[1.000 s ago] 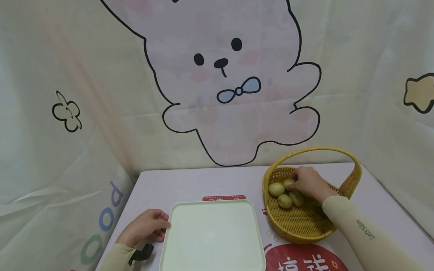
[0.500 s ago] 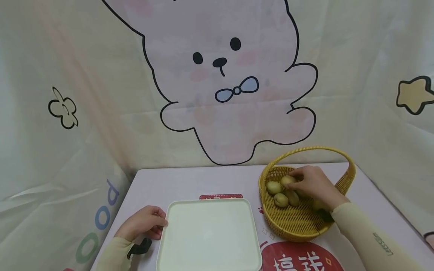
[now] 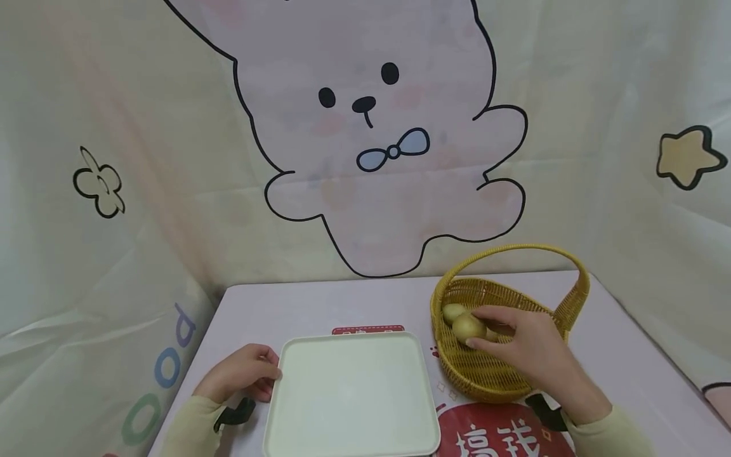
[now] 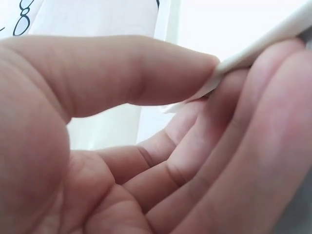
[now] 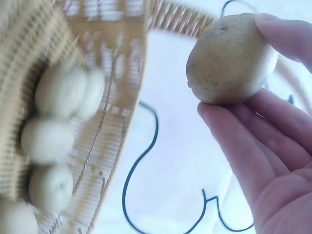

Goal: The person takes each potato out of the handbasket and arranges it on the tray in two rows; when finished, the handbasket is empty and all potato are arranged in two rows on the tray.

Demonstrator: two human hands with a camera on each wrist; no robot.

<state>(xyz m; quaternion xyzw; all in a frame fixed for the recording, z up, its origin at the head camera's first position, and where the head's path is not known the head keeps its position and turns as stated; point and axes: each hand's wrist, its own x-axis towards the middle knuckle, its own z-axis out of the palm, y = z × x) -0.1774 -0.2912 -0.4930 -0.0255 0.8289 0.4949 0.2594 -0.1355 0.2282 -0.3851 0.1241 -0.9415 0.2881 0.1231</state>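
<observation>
My right hand (image 3: 539,352) pinches a potato (image 5: 229,61) between thumb and fingertips, just above the wicker basket (image 3: 485,388). In the right wrist view, the potato is yellowish-brown with small dark specks. Several other potatoes (image 5: 48,139) lie in the basket, blurred in that view and partly covered by my hand in the head view. At the left, my left hand (image 3: 242,371) grips the edge of a pale, square tray (image 3: 354,393). Its thumb (image 4: 146,68) presses on the rim while the other fingers are underneath.
A tall basket handle (image 3: 525,247) arches over the basket. A red print (image 3: 502,428) with white characters marks the white tabletop (image 3: 308,308) at the front right. Behind the table hangs a cloth backdrop (image 3: 394,209) with a cartoon bear.
My right hand has lifted a potato up from the others and moved it nearer to me. My left hand keeps its hold on the tray; the view has shifted slightly.
</observation>
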